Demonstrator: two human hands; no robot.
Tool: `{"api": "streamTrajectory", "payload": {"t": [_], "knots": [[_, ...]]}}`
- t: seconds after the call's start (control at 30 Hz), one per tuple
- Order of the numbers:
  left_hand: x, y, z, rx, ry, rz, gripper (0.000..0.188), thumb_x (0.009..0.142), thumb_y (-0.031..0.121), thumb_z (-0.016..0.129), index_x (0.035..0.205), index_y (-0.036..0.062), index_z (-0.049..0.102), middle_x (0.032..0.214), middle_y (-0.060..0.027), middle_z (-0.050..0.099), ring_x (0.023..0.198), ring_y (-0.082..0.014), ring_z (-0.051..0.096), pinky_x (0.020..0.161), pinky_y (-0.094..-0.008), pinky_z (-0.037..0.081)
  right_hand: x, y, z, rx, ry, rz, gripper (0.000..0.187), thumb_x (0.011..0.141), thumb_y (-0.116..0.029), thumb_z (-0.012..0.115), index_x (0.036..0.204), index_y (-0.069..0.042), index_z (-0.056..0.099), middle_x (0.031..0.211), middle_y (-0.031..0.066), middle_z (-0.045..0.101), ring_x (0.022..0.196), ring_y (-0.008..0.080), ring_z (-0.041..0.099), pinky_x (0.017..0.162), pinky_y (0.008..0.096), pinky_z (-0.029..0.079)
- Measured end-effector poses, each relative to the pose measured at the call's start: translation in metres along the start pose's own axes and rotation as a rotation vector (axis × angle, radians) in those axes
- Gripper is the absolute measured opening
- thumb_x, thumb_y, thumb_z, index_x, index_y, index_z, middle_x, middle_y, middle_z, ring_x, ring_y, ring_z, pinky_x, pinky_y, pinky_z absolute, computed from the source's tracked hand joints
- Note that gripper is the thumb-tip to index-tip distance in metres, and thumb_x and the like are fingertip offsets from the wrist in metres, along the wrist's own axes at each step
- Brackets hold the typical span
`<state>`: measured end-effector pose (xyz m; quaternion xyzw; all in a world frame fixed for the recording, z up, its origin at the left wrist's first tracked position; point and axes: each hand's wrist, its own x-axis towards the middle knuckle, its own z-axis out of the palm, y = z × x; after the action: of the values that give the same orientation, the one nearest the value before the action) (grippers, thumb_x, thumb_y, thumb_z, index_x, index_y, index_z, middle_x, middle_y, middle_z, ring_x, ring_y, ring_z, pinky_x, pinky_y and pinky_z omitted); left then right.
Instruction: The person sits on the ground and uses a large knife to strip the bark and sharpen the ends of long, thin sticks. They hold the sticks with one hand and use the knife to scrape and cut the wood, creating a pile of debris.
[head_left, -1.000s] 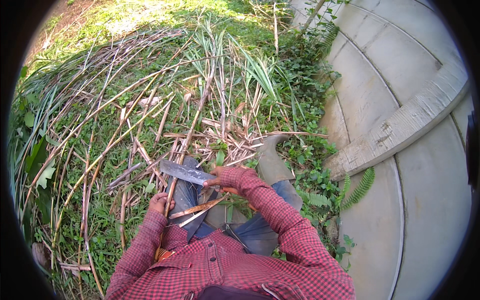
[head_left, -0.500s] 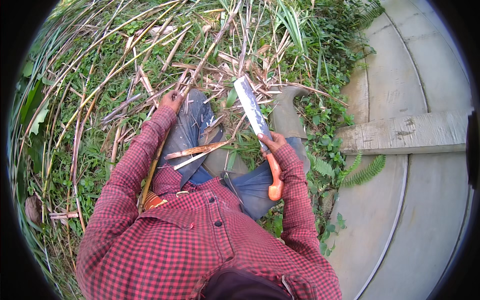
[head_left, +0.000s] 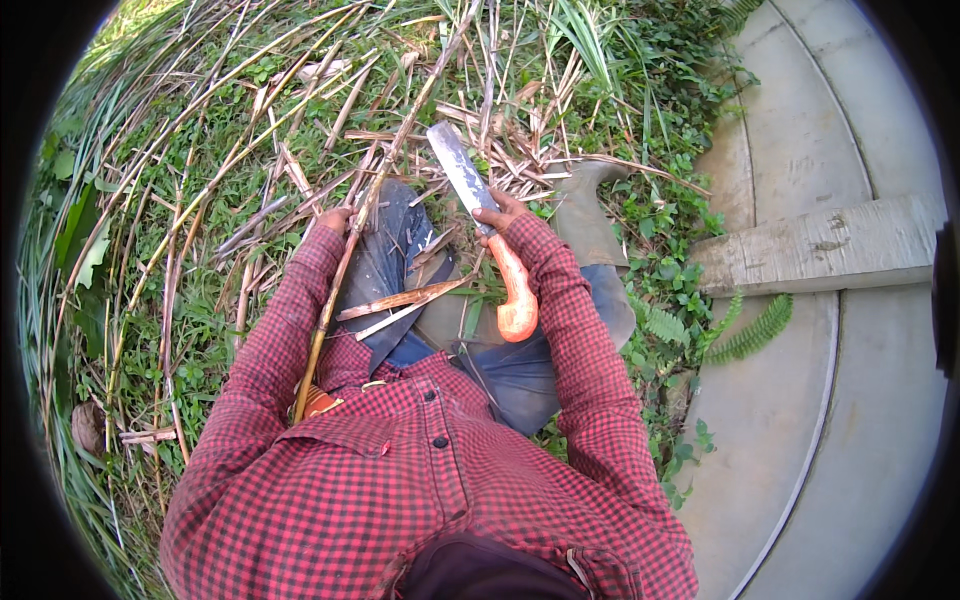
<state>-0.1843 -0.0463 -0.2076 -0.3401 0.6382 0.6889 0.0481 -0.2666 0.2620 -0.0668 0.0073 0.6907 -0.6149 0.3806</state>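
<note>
Head view: there was the right hand (head_left: 503, 213), wrapped snugly round the neck of a broad, grey-steel machete with a curved orange handle (head_left: 463, 178), blade angled up and left. The left hand (head_left: 335, 219) sat against a long, thin, tan-brown stalk (head_left: 355, 236) beside the dark-blue trouser leg (head_left: 362, 265); fingers partly hidden, its grip couldn't be told.

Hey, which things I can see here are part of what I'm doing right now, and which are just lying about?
In use:
- orange-handled knife, held in the right hand
- long stalk, with the left hand close against it

Seemingly just lying about:
- dry scraps
- other long stalks
- split brown strip
- pale beam
</note>
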Motion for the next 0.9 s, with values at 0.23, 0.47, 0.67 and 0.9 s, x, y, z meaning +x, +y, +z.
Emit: {"api": "streamTrajectory", "payload": {"t": [0.23, 0.47, 0.67, 0.9], "knots": [[-0.106, 0.020, -0.011, -0.649, -0.287, -0.398, 0.038, 0.092, 0.031, 0.029, 0.107, 0.0002, 0.045, 0.086, -0.0171, 0.060, 0.059, -0.0210, 0.061, 0.047, -0.0282, 0.052, 0.068, -0.083, 0.008, -0.319, 0.020, 0.118, 0.062, 0.075, -0.011, 0.062, 0.130, -0.008, 0.033, 0.099, 0.0169, 0.058, 0.059, 0.0210, 0.059, 0.052, 0.0307, 0.050], [-0.177, 0.020, -0.022, -0.012, -0.379, -0.265, 0.039, 0.087, 0.043, 0.041, 0.083, 0.0057, 0.050, 0.045, 0.0020, 0.038, 0.030, -0.0076, 0.031, 0.029, -0.0219, 0.022, 0.091, -0.092, 0.039, -0.925, -0.210, -0.096, 0.043, 0.072, -0.015, 0.063, 0.113, -0.006, 0.053, 0.105, 0.0104, 0.058, 0.075, 0.0262, 0.059, 0.071, 0.0352, 0.048], [-0.166, 0.005, -0.019, -0.093, -0.242, -0.248, 0.041, 0.088, 0.046, 0.038, 0.076, 0.0078, 0.048, 0.045, 0.0030, 0.034, 0.031, -0.0065, 0.024, 0.030, -0.0226, 0.017, 0.090, -0.064, 0.038, -0.901, -0.231, -0.156, 0.047, 0.073, -0.014, 0.063, 0.117, -0.005, 0.048, 0.109, 0.0135, 0.054, 0.080, 0.0254, 0.059, 0.069, 0.0335, 0.048], [-0.169, -0.004, -0.027, -0.233, -0.064, -0.280, 0.032, 0.088, 0.040, 0.040, 0.082, 0.0092, 0.045, 0.054, -0.0022, 0.046, 0.034, -0.0103, 0.038, 0.028, -0.0212, 0.027, 0.076, -0.058, 0.045, -0.834, -0.342, -0.091, 0.052, 0.075, -0.014, 0.062, 0.122, -0.004, 0.042, 0.114, 0.0170, 0.050, 0.085, 0.0244, 0.058, 0.067, 0.0315, 0.049]]}}
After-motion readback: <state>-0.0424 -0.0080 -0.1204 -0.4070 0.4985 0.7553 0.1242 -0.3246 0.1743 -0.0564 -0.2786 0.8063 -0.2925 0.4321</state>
